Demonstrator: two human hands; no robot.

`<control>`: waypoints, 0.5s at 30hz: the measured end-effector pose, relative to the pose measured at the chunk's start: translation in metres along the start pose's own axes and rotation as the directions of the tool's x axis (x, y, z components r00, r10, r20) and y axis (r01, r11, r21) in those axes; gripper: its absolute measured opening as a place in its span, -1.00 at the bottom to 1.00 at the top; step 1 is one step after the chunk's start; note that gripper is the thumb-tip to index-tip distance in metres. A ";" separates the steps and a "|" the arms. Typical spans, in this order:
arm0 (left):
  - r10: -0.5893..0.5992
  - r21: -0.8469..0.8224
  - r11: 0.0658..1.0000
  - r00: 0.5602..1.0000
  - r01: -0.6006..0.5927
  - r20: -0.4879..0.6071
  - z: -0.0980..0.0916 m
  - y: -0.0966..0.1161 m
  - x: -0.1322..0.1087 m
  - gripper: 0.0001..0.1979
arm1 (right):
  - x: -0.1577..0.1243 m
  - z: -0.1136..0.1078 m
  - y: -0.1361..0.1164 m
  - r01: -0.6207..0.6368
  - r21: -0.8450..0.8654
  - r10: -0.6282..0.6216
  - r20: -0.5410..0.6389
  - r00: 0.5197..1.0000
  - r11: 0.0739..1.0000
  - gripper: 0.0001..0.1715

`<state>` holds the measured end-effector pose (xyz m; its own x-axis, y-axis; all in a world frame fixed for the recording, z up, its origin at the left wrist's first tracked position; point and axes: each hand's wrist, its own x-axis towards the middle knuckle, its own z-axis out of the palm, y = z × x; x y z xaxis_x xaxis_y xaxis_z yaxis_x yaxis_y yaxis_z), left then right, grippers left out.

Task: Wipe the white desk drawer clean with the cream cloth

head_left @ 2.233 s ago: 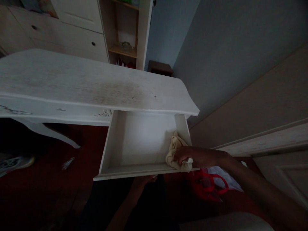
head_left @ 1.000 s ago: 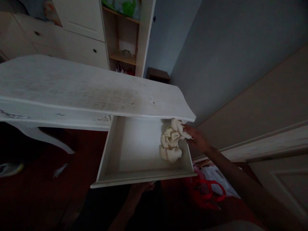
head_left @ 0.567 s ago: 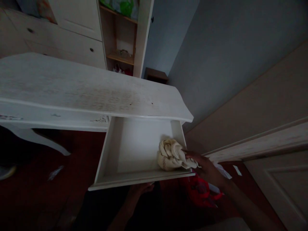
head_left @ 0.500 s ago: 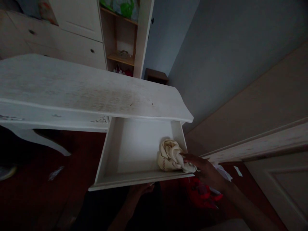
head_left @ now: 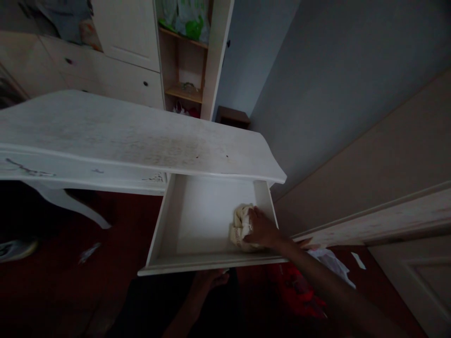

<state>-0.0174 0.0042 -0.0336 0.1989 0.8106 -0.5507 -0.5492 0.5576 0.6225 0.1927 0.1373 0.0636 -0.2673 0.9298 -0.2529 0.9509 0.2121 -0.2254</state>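
Note:
A crumpled cream cloth bag (head_left: 238, 229) with some printed lettering lies in the front right corner of a pulled-out white drawer (head_left: 200, 220). My right hand (head_left: 261, 230) reaches in over the drawer's right side, its fingers curled over the bag and gripping it. Below the drawer's front edge is my left hand (head_left: 210, 280), in shadow. Its fingers are bent together close under the front panel, with a small pale spot at their tips. Whether that spot is a held object or a fingertip is unclear.
The drawer belongs to a white desk (head_left: 141, 136) with a stained top. Behind stands a white cabinet (head_left: 127, 33) with open shelves holding bags. Right of my legs, a red bag (head_left: 296, 288) and white plastic (head_left: 333, 265) lie on the dark red floor. A shoe (head_left: 17, 250) shows at left.
My right hand has moved left and further into the drawer, from the bag's right edge onto its top. The bag looks more bunched. My left hand stays below the drawer front.

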 end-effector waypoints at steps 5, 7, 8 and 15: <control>0.006 0.015 1.000 1.000 -0.007 0.011 0.000 0.000 0.000 -0.47 | 0.016 -0.013 0.003 -0.036 0.132 0.037 -0.011 0.999 0.991 -0.13; 0.018 0.006 1.000 1.000 -0.018 0.014 0.000 -0.001 0.000 -0.47 | 0.019 -0.015 0.001 -0.054 0.176 0.066 -0.068 0.995 0.983 -0.17; 0.020 0.003 1.000 1.000 -0.020 0.012 0.000 -0.001 0.000 -0.47 | 0.022 -0.015 0.000 -0.055 0.201 0.078 -0.105 0.991 0.978 -0.19; 0.010 -0.047 0.999 1.000 -0.009 0.023 0.001 -0.006 0.001 -0.47 | 0.068 -0.009 -0.005 0.049 0.364 0.101 -0.381 0.919 0.930 -0.36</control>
<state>-0.0132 0.0021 -0.0374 0.2122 0.8199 -0.5317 -0.5883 0.5416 0.6004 0.1717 0.2021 0.0559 -0.0900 0.9905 0.1036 0.8147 0.1330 -0.5644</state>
